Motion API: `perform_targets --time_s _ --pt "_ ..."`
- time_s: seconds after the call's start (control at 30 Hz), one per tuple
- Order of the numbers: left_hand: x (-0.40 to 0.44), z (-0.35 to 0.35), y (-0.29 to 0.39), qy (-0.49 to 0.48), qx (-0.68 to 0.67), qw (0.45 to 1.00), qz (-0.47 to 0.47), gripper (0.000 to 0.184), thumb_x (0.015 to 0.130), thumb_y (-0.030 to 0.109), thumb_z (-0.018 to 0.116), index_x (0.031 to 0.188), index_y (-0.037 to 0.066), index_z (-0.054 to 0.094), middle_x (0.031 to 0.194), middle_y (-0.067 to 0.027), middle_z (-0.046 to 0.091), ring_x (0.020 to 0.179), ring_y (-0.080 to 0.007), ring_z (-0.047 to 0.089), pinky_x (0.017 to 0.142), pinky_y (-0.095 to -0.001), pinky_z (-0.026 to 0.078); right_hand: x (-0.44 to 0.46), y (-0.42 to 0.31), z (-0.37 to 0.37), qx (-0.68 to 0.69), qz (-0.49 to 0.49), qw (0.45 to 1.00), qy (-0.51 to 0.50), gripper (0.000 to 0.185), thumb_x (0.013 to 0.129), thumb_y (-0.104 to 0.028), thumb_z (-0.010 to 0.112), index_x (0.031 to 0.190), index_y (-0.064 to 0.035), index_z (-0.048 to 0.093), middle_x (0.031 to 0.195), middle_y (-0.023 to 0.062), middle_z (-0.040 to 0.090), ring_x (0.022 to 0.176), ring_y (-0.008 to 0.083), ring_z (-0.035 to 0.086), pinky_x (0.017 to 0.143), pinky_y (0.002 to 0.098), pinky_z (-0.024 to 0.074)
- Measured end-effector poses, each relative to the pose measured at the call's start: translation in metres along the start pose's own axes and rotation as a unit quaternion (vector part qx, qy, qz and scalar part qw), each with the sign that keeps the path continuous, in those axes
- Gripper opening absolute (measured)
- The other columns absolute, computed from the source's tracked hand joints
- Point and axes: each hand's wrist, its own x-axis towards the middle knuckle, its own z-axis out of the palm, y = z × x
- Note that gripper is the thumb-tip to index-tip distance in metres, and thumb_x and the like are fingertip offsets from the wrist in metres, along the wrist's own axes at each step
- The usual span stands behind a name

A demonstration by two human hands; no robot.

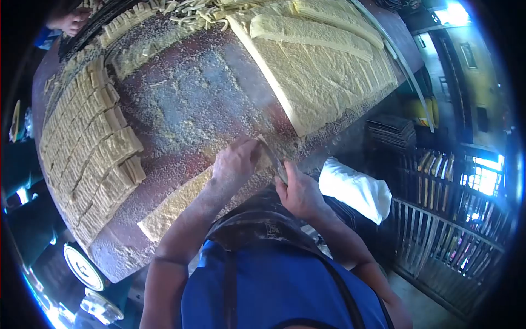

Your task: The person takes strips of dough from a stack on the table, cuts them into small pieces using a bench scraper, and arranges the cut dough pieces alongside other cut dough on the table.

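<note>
On the crumb-strewn table (186, 93), a long, flat, rough-topped yellow dough strip (178, 211) lies near; left hand (236, 160) bends fingers together over it, right hand (302, 193) clamps a blade (272, 158).

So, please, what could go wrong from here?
Two risks, as I judge it. The fingers of the left hand are very close to the tip of the knife in the right hand, so a slip might cut them. Also, the cut dough pieces lie packed together on the table, so some may stick to each other.
</note>
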Motion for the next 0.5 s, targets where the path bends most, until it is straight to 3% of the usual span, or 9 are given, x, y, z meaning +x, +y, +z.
perform_targets --time_s 0.1,0.17,0.3,0.37,0.47,0.5 --pt "-0.001 0.004 -0.005 0.015 -0.021 1.000 0.006 0.017 0.086 0.012 0.071 0.101 0.004 0.070 0.098 -0.0127 0.069 0.087 -0.0354 0.070 0.074 -0.0444 0.056 -0.003 -0.007 -0.002 -0.009 0.025 0.999 -0.028 0.037 0.097 -0.022 0.054 0.125 -0.0010 0.040 0.093 0.0306 0.066 0.085 0.0499 0.066 0.076 0.0580 0.0509" --pt "-0.001 0.005 -0.004 0.019 -0.017 1.000 0.002 0.014 0.086 0.011 0.069 0.098 0.004 0.070 0.097 -0.0126 0.069 0.087 -0.0353 0.070 0.074 -0.0443 0.056 0.000 -0.015 -0.011 -0.022 0.013 0.999 -0.040 0.041 0.096 -0.020 0.058 0.125 0.0055 0.044 0.084 0.0322 0.065 0.080 0.0518 0.065 0.071 0.0565 0.0524" --pt "0.001 0.004 -0.003 -0.004 -0.025 0.999 -0.028 0.008 0.087 0.008 0.065 0.093 0.004 0.068 0.095 -0.0127 0.068 0.086 -0.0357 0.069 0.074 -0.0440 0.057 0.042 -0.021 -0.009 -0.005 0.034 0.996 -0.086 0.030 0.096 -0.016 0.055 0.118 -0.0004 0.043 0.086 0.0305 0.066 0.086 0.0509 0.065 0.076 0.0582 0.0506" --pt "-0.005 0.001 0.006 -0.024 -0.021 0.998 -0.055 0.008 0.087 0.008 0.064 0.093 0.003 0.068 0.096 -0.0129 0.068 0.086 -0.0348 0.070 0.074 -0.0435 0.057 0.061 -0.002 0.023 0.025 0.002 0.999 -0.045 0.028 0.094 -0.015 0.056 0.115 0.0002 0.045 0.083 0.0308 0.066 0.084 0.0504 0.066 0.075 0.0583 0.0508" --pt "-0.008 -0.003 0.008 -0.031 -0.024 0.998 -0.056 0.011 0.088 0.009 0.065 0.096 0.003 0.069 0.096 -0.0128 0.069 0.087 -0.0324 0.071 0.074 -0.0418 0.057 0.060 -0.006 0.006 0.037 0.012 0.997 -0.059 0.028 0.094 -0.015 0.058 0.113 0.0013 0.045 0.082 0.0315 0.065 0.081 0.0498 0.066 0.072 0.0578 0.0510" --pt "-0.009 0.001 0.004 0.011 -0.014 0.999 -0.044 0.013 0.087 0.008 0.066 0.099 0.003 0.070 0.096 -0.0126 0.069 0.086 -0.0319 0.071 0.074 -0.0411 0.057 0.053 0.002 0.004 0.030 -0.034 0.998 -0.034 0.028 0.094 -0.015 0.059 0.111 0.0011 0.045 0.081 0.0314 0.064 0.078 0.0501 0.065 0.069 0.0576 0.0512"
